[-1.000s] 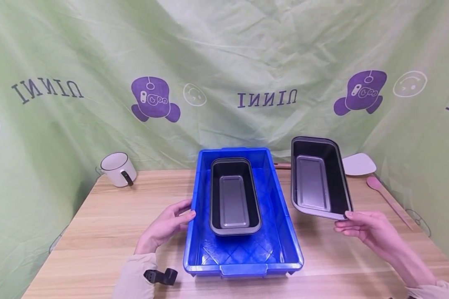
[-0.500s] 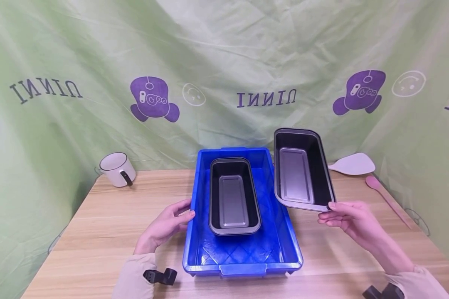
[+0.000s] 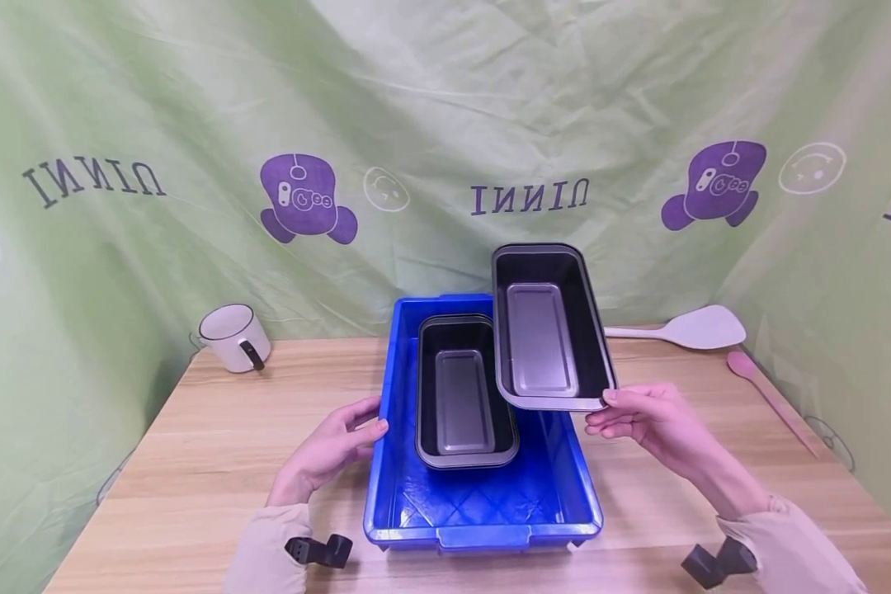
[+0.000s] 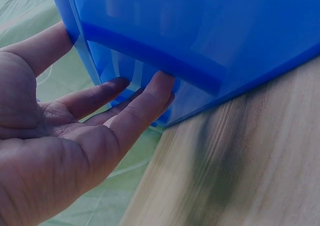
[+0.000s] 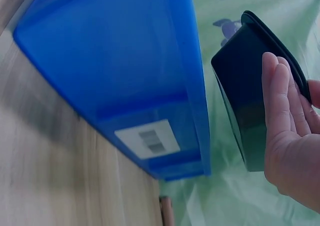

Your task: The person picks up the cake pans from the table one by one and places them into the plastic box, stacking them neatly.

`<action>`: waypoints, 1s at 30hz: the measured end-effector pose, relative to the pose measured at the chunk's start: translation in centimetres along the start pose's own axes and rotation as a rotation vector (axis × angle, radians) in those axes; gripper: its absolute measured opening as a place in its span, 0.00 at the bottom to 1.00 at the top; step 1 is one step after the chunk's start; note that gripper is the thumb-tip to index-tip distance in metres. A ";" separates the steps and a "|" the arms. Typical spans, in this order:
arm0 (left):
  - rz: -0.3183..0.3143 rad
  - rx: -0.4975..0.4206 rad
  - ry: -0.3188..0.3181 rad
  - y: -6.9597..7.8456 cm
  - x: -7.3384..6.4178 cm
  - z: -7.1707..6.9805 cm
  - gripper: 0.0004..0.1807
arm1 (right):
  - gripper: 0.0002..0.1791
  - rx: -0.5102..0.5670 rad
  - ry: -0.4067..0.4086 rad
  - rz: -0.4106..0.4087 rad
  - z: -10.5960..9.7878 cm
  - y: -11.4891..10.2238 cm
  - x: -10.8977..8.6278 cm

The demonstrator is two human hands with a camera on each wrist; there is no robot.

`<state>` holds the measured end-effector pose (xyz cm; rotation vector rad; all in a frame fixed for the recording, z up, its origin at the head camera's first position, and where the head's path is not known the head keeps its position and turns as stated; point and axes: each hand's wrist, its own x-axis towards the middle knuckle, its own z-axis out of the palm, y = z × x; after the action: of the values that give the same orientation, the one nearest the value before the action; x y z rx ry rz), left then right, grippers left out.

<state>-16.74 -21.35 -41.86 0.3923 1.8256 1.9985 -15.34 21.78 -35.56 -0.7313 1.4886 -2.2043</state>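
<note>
My right hand [image 3: 649,421] pinches the near right corner of a dark metal loaf pan [image 3: 542,338], thumb on the rim and fingers along its outside. Raised and tilted, this pan overlaps the right side of a blue plastic bin [image 3: 483,536] in the head view. A similar dark loaf pan [image 3: 464,404] sits inside the bin, its right side partly hidden by the raised one. My left hand [image 3: 330,450] touches the bin's left side. In the left wrist view, its fingers [image 4: 152,98] lie extended against the bin's outer wall [image 4: 200,31], with another digit at the edge.
A white mug [image 3: 233,337] with a dark handle stands at the back left of the wooden table [image 3: 215,462]. At the back right lie a white spatula [image 3: 701,327] and a pink spoon [image 3: 772,400]. Green printed cloth [image 3: 431,107] hangs behind.
My right hand has carried its loaf pan leftward and a little up, from beside the bin to over its right side. The left hand, bin and inner pan have stayed put.
</note>
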 end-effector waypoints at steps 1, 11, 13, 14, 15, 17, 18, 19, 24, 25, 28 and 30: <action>-0.001 0.000 0.003 0.0 0.0 0.0 0.36 | 0.24 -0.003 0.001 0.006 0.2 0.0 0.3; 0.003 -0.002 -0.001 0.1 -0.2 0.1 0.36 | 0.20 -0.005 -0.021 0.083 2.2 1.1 2.2; 0.003 -0.001 -0.001 0.1 -0.2 0.1 0.36 | 0.20 0.001 -0.028 0.096 2.5 1.3 2.5; 0.003 -0.001 -0.002 0.2 -0.2 0.1 0.36 | 0.20 0.007 -0.029 0.103 2.6 1.4 2.7; 0.003 -0.001 -0.003 0.2 -0.2 0.1 0.36 | 0.20 0.015 -0.033 0.105 2.7 1.5 2.8; 0.003 -0.001 -0.004 0.2 -0.2 0.2 0.36 | 0.20 0.027 -0.037 0.116 2.9 1.6 3.0; 0.004 -0.001 -0.004 0.2 -0.2 0.2 0.36 | 0.20 0.029 -0.034 0.123 3.0 1.6 3.1; 0.005 -0.002 -0.005 0.2 -0.2 0.2 0.36 | 0.20 0.030 -0.027 0.134 3.1 1.6 3.1; 0.007 -0.005 -0.009 0.0 0.0 0.1 0.36 | 0.18 0.003 0.042 0.210 3.9 2.0 3.5; 0.006 -0.006 -0.010 0.0 0.0 0.0 0.36 | 0.17 -0.006 0.056 0.226 4.1 2.1 3.5; 0.001 -0.008 -0.009 -0.1 0.0 0.0 0.36 | 0.14 -0.035 0.092 0.273 4.7 2.3 3.8; -0.002 -0.007 -0.007 -0.1 0.1 0.1 0.36 | 0.12 -0.055 0.108 0.298 4.9 2.4 4.0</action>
<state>-16.74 -21.25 -41.93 0.3948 1.8135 1.9994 -15.44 14.98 -35.47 -0.3814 1.5996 -2.0101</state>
